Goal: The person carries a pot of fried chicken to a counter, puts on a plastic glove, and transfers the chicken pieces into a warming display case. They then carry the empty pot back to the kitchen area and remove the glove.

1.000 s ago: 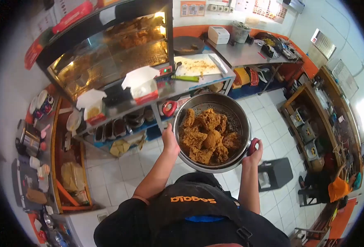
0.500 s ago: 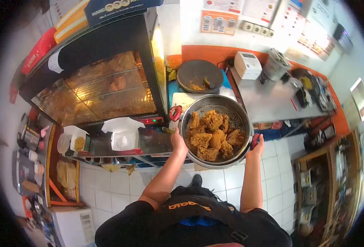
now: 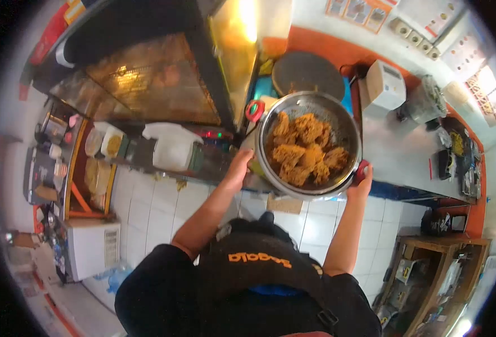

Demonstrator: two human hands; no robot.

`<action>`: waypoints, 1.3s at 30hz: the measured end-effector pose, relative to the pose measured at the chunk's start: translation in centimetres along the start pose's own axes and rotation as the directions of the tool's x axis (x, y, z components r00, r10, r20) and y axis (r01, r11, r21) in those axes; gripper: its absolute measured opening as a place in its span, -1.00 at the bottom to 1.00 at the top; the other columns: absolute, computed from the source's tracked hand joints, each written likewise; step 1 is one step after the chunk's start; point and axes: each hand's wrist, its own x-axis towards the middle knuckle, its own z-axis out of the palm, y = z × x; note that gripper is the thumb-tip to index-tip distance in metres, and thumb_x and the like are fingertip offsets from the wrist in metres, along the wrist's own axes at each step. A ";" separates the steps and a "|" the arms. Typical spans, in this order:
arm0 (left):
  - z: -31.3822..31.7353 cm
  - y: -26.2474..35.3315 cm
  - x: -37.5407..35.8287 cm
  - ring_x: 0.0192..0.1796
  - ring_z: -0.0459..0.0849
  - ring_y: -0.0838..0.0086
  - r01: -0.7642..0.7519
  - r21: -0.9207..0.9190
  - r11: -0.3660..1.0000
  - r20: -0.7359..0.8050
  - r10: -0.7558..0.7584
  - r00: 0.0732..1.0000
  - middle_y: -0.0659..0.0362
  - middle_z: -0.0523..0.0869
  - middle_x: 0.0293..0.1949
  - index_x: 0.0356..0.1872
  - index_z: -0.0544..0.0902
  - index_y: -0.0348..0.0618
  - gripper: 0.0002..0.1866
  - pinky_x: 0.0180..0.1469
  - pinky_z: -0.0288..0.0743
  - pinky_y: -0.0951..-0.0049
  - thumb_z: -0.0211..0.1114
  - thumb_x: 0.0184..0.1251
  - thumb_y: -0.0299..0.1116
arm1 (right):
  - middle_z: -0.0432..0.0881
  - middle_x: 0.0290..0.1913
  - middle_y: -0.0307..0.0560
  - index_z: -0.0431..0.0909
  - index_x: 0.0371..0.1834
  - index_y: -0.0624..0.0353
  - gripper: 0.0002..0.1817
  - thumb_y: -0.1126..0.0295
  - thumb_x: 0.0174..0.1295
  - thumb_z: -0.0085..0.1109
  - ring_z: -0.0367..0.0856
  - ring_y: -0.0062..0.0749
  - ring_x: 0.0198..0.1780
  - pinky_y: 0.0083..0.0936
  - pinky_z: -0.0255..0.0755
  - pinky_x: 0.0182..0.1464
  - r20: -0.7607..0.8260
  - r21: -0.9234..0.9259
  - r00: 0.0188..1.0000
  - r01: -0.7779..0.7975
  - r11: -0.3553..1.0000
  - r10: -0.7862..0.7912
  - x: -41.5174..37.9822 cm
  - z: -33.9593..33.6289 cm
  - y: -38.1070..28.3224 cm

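A round steel pot (image 3: 346,121) with red handles holds several pieces of brown, crisp fried chicken (image 3: 310,149). It is in front of me at the counter's edge, its open top facing me. My right hand (image 3: 360,182) is closed around the red handle at the pot's lower right. At the lower left side of the pot is my left hand (image 3: 240,167), below the other red handle (image 3: 255,110). Its fingers curl in at the pot's side and are partly hidden. Behind the pot lies a round dark board (image 3: 308,76).
On the left stands a glass-fronted display warmer (image 3: 147,84), its side lit, with a white paper-lined container (image 3: 172,149) before it. A white printer (image 3: 385,84) and a clear container (image 3: 425,101) stand on the steel counter (image 3: 399,151) to the right. Wooden shelves (image 3: 439,247) are lower right.
The view has turned, shifting the counter and the pot. The pot now covers more of the dark board's front. Both hands stay at the pot.
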 end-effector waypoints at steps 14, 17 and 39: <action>-15.0 -3.3 -9.5 -0.23 0.57 0.28 -0.398 0.745 0.535 0.496 -0.046 0.867 0.15 0.57 -0.31 -0.27 0.56 -0.16 -0.80 -0.15 0.46 0.38 0.34 0.09 -0.41 | 0.56 -0.13 -0.13 0.54 -0.01 0.13 -0.65 0.21 0.19 0.08 0.40 -0.41 -0.19 -0.47 0.28 -0.06 -0.304 -0.458 0.950 -0.078 0.885 -0.074 -14.9 -1.4 7.9; -17.6 -1.0 -10.5 -0.22 0.56 0.23 -0.261 0.658 0.707 0.609 -0.294 0.737 0.13 0.58 -0.31 -0.46 0.60 -0.19 -0.90 -0.08 0.47 0.26 0.37 0.02 -0.46 | 0.61 -0.21 -0.15 0.60 -0.11 0.17 -0.76 0.33 0.22 0.10 0.47 -0.48 -0.22 -0.57 0.33 -0.10 0.195 -0.621 0.960 -0.037 0.783 0.200 -20.5 2.5 12.6; -32.2 1.7 -17.7 -0.26 0.56 0.56 -0.191 0.370 0.909 0.252 0.099 0.963 0.25 0.63 -0.36 -0.28 0.60 -0.24 -0.92 -0.10 0.45 0.49 0.25 0.20 -0.52 | 0.68 -0.24 -0.17 0.63 -0.11 0.21 -0.78 0.38 0.21 0.21 0.55 -0.55 -0.24 -0.56 0.44 -0.16 0.572 -0.783 0.400 0.526 0.331 0.716 -32.9 12.9 26.8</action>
